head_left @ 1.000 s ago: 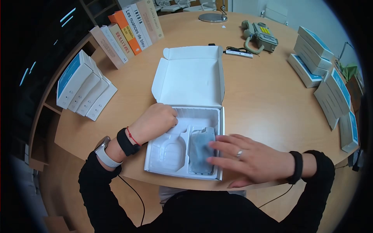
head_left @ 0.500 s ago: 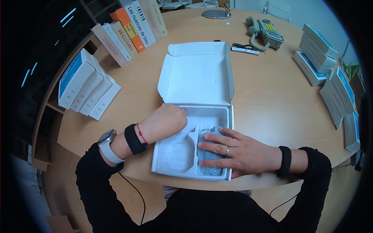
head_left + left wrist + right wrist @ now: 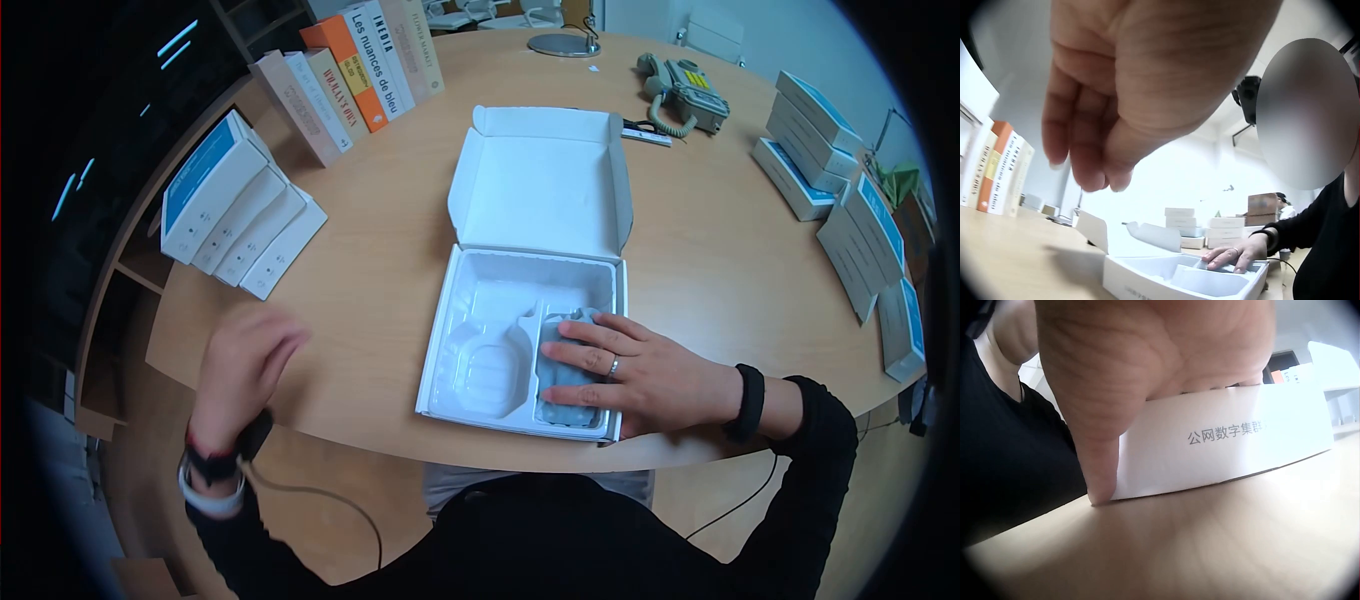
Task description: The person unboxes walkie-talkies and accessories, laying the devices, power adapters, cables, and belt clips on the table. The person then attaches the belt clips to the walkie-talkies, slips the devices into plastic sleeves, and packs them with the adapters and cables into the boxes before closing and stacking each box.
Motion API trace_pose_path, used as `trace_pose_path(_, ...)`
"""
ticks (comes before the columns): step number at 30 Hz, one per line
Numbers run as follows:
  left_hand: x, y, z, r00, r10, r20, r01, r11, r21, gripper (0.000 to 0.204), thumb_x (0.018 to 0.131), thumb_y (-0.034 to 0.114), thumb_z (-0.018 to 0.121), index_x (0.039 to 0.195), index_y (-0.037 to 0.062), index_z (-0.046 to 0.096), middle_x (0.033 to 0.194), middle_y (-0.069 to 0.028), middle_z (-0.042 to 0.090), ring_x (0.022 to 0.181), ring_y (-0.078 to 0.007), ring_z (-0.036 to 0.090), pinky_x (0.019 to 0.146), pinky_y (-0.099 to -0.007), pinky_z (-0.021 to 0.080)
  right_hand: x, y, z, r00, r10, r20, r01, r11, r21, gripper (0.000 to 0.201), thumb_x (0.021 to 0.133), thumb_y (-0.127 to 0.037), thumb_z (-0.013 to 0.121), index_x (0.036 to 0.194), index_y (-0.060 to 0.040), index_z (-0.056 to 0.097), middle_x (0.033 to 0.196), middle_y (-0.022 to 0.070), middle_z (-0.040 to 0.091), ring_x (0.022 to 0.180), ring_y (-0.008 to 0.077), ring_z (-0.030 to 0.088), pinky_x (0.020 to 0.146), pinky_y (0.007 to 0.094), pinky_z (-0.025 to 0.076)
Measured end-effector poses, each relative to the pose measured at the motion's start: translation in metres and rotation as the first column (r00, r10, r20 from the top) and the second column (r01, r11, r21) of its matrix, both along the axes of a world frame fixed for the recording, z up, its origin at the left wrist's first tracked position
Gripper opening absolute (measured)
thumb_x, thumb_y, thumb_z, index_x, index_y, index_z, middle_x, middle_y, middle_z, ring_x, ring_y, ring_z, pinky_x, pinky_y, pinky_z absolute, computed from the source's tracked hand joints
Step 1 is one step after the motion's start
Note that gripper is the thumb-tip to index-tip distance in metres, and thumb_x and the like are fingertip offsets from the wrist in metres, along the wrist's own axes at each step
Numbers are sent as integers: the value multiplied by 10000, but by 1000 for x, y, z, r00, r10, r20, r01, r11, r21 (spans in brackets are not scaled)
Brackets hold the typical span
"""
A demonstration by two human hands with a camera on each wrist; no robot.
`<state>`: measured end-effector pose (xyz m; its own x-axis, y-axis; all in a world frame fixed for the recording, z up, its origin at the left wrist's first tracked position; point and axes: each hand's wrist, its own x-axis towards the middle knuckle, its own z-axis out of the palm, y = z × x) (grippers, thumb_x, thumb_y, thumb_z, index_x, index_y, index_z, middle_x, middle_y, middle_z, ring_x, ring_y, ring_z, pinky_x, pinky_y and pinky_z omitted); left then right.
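Observation:
An open white box (image 3: 428, 335) stands on the table, its lid (image 3: 545, 185) folded back and a clear moulded tray (image 3: 487, 375) inside. A blue-grey wrapped item (image 3: 570, 413) fills the tray's right compartment; the other compartments hold nothing. My right hand (image 3: 660, 378) rests on that item with fingers spread and nearly straight. In the right wrist view, its thumb (image 3: 1105, 472) lies against the outer side wall (image 3: 1229, 447). My left hand (image 3: 245, 365) is in the air left of the box, holding nothing, its fingers (image 3: 1088, 147) loosely bent in the left wrist view.
Stacked white-and-blue boxes (image 3: 240, 205) stand at the left, with upright books (image 3: 350, 85) behind them. More boxes (image 3: 815, 135) are stacked at the right. A corded telephone (image 3: 690, 95), a power strip (image 3: 647, 137) and a round metal base (image 3: 563, 45) are at the back.
My left hand has left the box's upper left part and moved left, towards me. My right hand came down onto the wrapped item and stays there. The box has shifted and turned slightly.

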<state>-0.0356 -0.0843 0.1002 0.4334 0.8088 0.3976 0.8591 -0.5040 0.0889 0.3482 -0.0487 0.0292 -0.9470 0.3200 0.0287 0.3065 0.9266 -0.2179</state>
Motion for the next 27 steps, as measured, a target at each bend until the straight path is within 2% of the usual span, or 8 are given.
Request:
trace_pose_path(2, -20, -25, 0, 981, 178, -77, -191, 956, -222, 98, 742, 80, 670, 762, 8, 606, 724, -148, 592, 676, -295, 585, 600, -354, 459, 0, 1, 0, 1000, 9, -23, -9, 1000, -9, 842, 569, -335, 803, 1321, -268, 429, 1454, 87, 282, 1356, 297, 241, 1086, 469, 249)
trace_pose_path(5, -43, -66, -16, 901, 344, -265, -423, 555, -716, 81, 752, 65, 651, 800, 10, 615, 732, -159, 592, 675, -304, 574, 621, -349, 458, -1, 4, 0, 998, 30, -58, -32, 999, -37, 818, 566, -338, 805, 1300, -237, 457, 1447, 104, 287, 1350, 306, 248, 1085, 477, 246)
trace_pose_path(6, -44, -66, -23, 902, 339, -266, -420, 557, -716, 81, 752, 65, 651, 800, 10, 615, 732, -159, 592, 675, -304, 574, 621, -349, 458, -2, 5, 1, 997, 47, -69, -50, 997, -54, 801, 567, -336, 806, 1286, -216, 472, 1442, 114, 290, 1347, 310, 252, 1085, 482, 241)
trace_pose_path(8, -41, -63, -35, 981, 193, 6, -169, 872, -460, 109, 777, 42, 616, 880, 9, 606, 805, -163, 597, 708, -295, 565, 654, -319, 465, -5, 7, 4, 997, 59, -54, -62, 996, -64, 794, 562, -323, 811, 1273, -198, 480, 1438, 121, 291, 1348, 310, 248, 1089, 487, 230)
trace_pose_path(12, -9, -4, -30, 966, 103, 236, -15, 937, -348, 183, 797, 16, 583, 981, 12, 584, 862, -116, 587, 765, -228, 583, 685, -287, 470, -6, 7, 10, 995, 88, -36, -91, 991, -97, 700, 562, -234, 794, 1200, -135, 523, 1402, 139, 320, 1341, 302, 243, 1095, 476, 220)
trace_pose_path(18, 44, 107, -52, 885, 58, 463, 105, 941, -321, 339, 875, 153, 586, 1182, 34, 502, 1071, -121, 547, 890, -188, 589, 748, -269, 478, -3, 5, 14, 999, 37, 33, -31, 989, -147, 767, 538, -216, 815, 1236, -172, 501, 1452, 122, 256, 1373, 302, 184, 1118, 512, 154)
trace_pose_path(24, 73, 139, -64, 879, 2, 476, 176, 928, -329, 572, 882, 219, 595, 1356, 53, 321, 1145, -189, 527, 899, -202, 603, 786, -305, 488, 10, 8, 18, 999, -35, 6, 36, 997, -74, 780, 604, -214, 786, 1310, -237, 454, 1481, 108, 204, 1380, 309, 157, 1116, 502, 155)
trace_pose_path(27, 73, 140, -63, 866, 32, 500, 210, 883, -420, 667, 849, 143, 619, 1409, 96, 259, 1138, -175, 546, 814, -176, 615, 727, -278, 503, 45, 31, 45, 957, -208, -202, 160, 960, -228, 649, 686, -218, 737, 1277, -133, 484, 1365, 141, 392, 1271, 309, 364, 1053, 448, 300)
